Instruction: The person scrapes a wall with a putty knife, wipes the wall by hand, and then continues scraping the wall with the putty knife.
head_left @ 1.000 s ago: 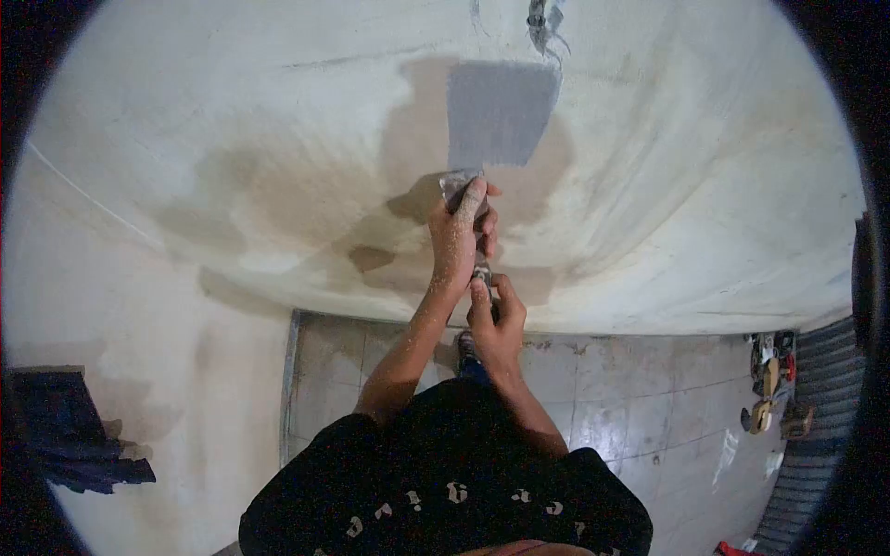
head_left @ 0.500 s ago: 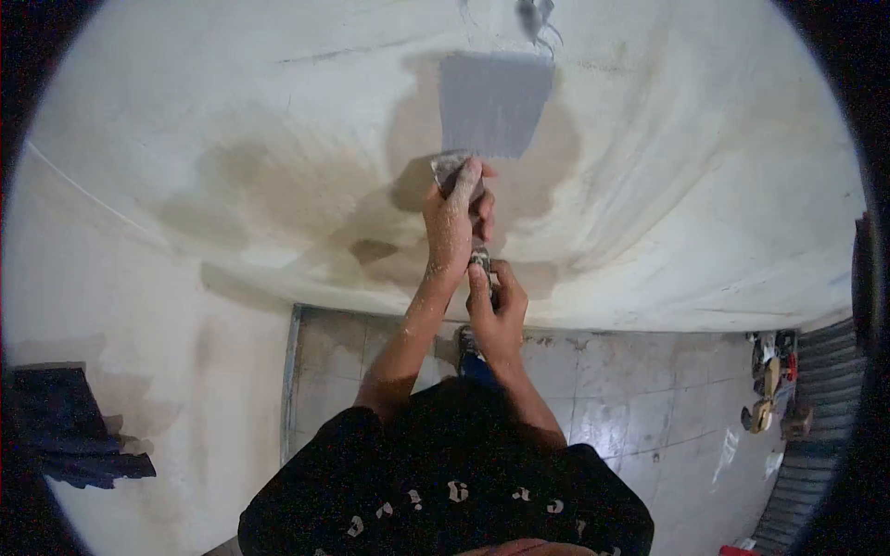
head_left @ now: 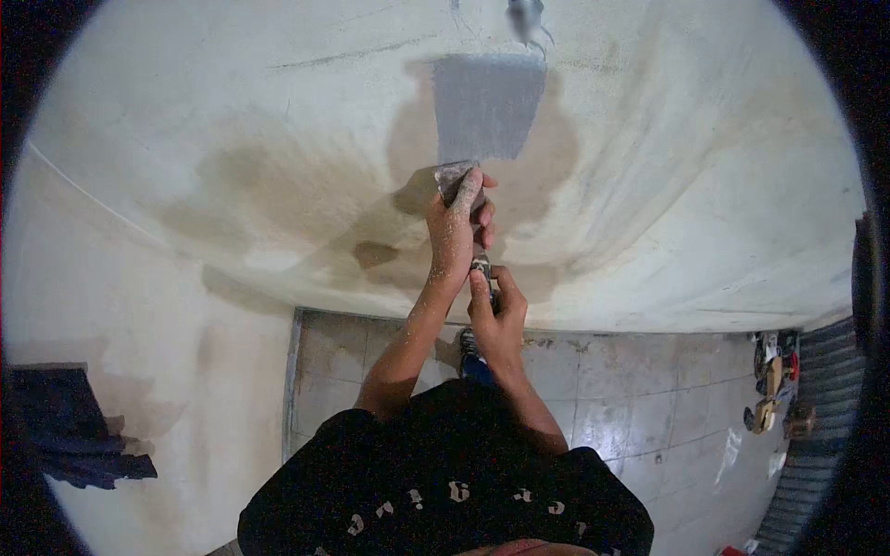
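My left hand, dusted with pale specks, is closed round a putty knife, its thumb lying along the flat blade. The blade's wide edge points up the wall, by the bottom left of a grey smeared patch. Just below, my right hand is closed on a dark handle in line with the blade. The fingers hide the join, but it looks like the same putty knife. Damp brown staining surrounds the grey patch on the pale wall.
Above the patch, a small blurred grey object sticks out from the wall. Dark cloth hangs at the left. Below lies a tiled floor, with assorted items by a corrugated panel at the right.
Both hands and the putty knife have moved slightly down the wall. The blade edge sits a little lower relative to the grey patch. The view has shifted slightly.
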`<action>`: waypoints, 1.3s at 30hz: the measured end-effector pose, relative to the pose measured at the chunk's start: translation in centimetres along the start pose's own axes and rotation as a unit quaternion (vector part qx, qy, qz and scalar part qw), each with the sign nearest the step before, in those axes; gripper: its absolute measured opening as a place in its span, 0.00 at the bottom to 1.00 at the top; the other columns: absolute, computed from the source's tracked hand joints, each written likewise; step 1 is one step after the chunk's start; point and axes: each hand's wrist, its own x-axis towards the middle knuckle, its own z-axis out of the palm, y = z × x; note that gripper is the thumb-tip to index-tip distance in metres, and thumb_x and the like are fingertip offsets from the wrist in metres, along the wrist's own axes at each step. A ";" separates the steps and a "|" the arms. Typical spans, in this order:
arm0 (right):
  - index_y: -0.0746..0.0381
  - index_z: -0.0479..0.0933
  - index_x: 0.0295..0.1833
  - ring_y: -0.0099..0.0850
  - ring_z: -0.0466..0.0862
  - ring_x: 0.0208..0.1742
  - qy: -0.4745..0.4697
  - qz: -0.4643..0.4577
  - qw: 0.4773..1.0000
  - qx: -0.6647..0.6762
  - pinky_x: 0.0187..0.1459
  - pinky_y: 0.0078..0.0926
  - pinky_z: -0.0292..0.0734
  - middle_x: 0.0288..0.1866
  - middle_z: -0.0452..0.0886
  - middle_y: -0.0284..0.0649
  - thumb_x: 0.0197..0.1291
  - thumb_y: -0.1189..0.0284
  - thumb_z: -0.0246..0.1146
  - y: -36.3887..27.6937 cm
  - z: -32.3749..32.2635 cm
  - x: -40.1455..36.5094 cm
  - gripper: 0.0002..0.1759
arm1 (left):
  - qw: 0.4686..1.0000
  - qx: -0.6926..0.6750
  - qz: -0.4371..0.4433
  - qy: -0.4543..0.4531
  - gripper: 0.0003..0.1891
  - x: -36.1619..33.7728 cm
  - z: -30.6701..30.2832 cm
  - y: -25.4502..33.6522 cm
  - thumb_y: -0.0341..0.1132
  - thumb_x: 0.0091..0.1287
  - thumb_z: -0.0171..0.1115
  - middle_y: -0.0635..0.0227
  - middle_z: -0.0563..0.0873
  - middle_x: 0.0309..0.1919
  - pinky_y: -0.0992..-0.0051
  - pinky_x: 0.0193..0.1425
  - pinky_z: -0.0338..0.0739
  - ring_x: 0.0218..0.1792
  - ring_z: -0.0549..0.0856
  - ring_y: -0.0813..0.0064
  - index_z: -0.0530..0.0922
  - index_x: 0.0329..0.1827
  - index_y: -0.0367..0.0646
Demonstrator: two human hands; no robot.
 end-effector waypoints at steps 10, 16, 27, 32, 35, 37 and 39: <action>0.65 0.76 0.42 0.17 0.65 0.19 -0.003 0.012 1.000 -0.017 0.20 0.24 0.57 0.17 0.69 0.32 0.69 0.65 0.60 0.4 -0.5 -0.5 0.12 | 1.000 -0.005 -0.020 0.013 0.14 -0.6 0.2 -0.1 0.45 0.70 0.59 0.74 0.71 0.14 0.80 0.13 0.62 0.09 0.69 0.82 0.78 0.36 0.42; 0.65 0.75 0.42 0.18 0.65 0.19 -0.007 0.024 1.000 0.000 0.20 0.25 0.57 0.18 0.69 0.32 0.69 0.65 0.59 0.5 -0.1 -0.4 0.13 | 1.000 -0.001 -0.006 -0.010 0.16 0.0 -0.1 -0.1 0.46 0.71 0.58 0.75 0.70 0.14 0.80 0.13 0.61 0.09 0.70 0.81 0.77 0.36 0.41; 0.67 0.75 0.41 0.19 0.67 0.22 -0.002 0.024 1.000 -0.018 0.22 0.25 0.61 0.21 0.72 0.35 0.70 0.66 0.59 0.3 0.0 -0.8 0.13 | 1.000 0.012 -0.020 0.004 0.16 -0.3 0.0 0.0 0.46 0.71 0.58 0.74 0.70 0.14 0.80 0.13 0.61 0.09 0.70 0.81 0.77 0.36 0.40; 0.67 0.76 0.43 0.19 0.67 0.21 -0.003 -0.015 1.000 -0.013 0.21 0.25 0.61 0.21 0.72 0.35 0.69 0.66 0.59 -0.4 0.3 -0.2 0.13 | 0.999 0.018 -0.029 0.011 0.15 -0.4 0.0 0.6 0.46 0.71 0.58 0.75 0.70 0.14 0.80 0.13 0.61 0.09 0.70 0.81 0.77 0.36 0.42; 0.67 0.76 0.42 0.18 0.67 0.21 0.005 -0.001 1.000 -0.019 0.20 0.25 0.60 0.21 0.72 0.35 0.69 0.66 0.59 0.9 0.2 -0.1 0.13 | 0.999 0.021 -0.029 0.011 0.15 0.1 -0.2 -0.2 0.46 0.71 0.58 0.76 0.70 0.14 0.80 0.13 0.61 0.09 0.69 0.82 0.77 0.36 0.42; 0.66 0.76 0.42 0.18 0.67 0.21 0.001 0.018 1.000 -0.015 0.20 0.25 0.60 0.21 0.72 0.35 0.69 0.66 0.59 0.8 0.3 -0.2 0.12 | 0.999 0.022 -0.036 0.003 0.16 0.1 -0.6 -0.6 0.47 0.71 0.58 0.76 0.70 0.14 0.80 0.13 0.61 0.09 0.69 0.82 0.77 0.36 0.42; 0.66 0.75 0.42 0.18 0.67 0.21 -0.009 0.024 1.000 -0.012 0.20 0.25 0.61 0.21 0.72 0.35 0.70 0.66 0.59 0.3 0.1 -0.6 0.12 | 1.000 0.003 -0.027 -0.009 0.16 0.0 -0.8 -0.8 0.47 0.71 0.58 0.76 0.70 0.14 0.80 0.13 0.60 0.09 0.69 0.81 0.77 0.36 0.41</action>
